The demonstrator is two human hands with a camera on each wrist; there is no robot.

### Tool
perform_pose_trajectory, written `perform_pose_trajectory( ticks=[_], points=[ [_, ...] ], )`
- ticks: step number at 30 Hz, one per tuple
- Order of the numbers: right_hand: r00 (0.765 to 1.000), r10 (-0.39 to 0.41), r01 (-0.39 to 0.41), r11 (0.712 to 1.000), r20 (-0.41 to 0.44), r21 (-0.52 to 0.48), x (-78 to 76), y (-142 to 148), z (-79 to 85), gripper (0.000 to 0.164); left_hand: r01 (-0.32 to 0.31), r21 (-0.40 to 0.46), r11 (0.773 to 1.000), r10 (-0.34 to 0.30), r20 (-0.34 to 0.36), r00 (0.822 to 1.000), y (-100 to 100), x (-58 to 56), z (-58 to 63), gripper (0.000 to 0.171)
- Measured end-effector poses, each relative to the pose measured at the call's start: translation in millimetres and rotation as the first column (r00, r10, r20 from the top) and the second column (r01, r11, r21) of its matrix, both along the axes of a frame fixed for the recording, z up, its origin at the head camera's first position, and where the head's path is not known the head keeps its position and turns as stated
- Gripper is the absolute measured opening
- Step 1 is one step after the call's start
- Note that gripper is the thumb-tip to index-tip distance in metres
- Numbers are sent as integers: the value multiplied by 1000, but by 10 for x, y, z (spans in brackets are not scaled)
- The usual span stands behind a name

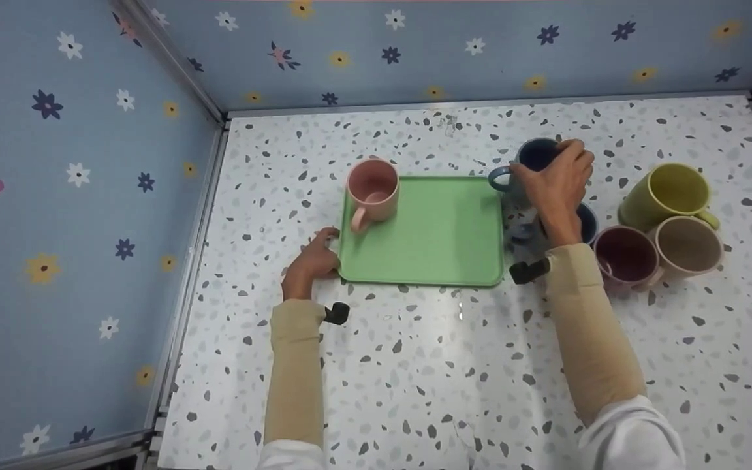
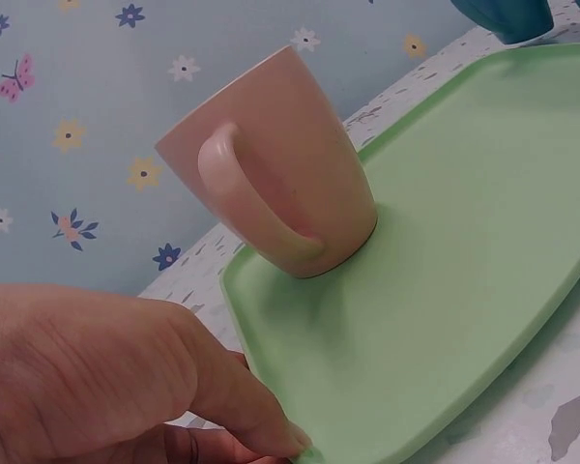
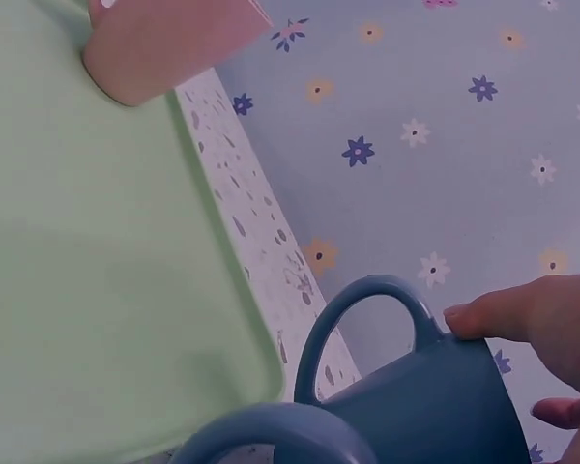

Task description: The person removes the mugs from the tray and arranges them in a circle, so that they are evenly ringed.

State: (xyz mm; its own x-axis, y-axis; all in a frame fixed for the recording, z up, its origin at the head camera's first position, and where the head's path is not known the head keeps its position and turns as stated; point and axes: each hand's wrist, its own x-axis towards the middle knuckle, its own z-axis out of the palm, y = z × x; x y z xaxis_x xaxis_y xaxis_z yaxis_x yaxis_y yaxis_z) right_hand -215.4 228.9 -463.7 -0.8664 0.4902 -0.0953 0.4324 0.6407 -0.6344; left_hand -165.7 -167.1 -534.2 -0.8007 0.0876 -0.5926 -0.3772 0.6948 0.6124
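Note:
My left hand (image 1: 314,258) holds the left edge of a green tray (image 1: 444,235), with its thumb on the rim in the left wrist view. Upright on the tray's far left corner stands a pink mug (image 1: 382,203), its handle turned toward me. Just past the tray's right edge, my right hand (image 1: 559,186) grips a blue mug (image 3: 416,406) by its rim, thumb beside the handle. That handle points left, toward the tray. A second blue mug (image 1: 589,223) stands nearer me, partly hidden beneath the right wrist. I cannot tell whether the gripped mug touches the table.
To the right stand a yellow-green mug (image 1: 643,202), a mug with a dark red inside (image 1: 625,254) and a beige mug (image 1: 689,245), close together. A flowered blue panel (image 1: 441,52) bounds the speckled table (image 1: 389,365) at the back; another (image 1: 89,222) rises on the left.

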Motion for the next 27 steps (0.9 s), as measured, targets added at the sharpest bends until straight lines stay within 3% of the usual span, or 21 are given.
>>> perform_pose_trajectory(
  ticks=[13,27],
  points=[
    [999,-24,24,1000,48,11,55,124,-93,91,1,26,1000,-1,3,1000,-5,3,-19,76],
    [991,-97,86,989,87,121,105,174,-130,112,2,10,1000,-2,8,1000,3,-10,-32,75]
  ],
)
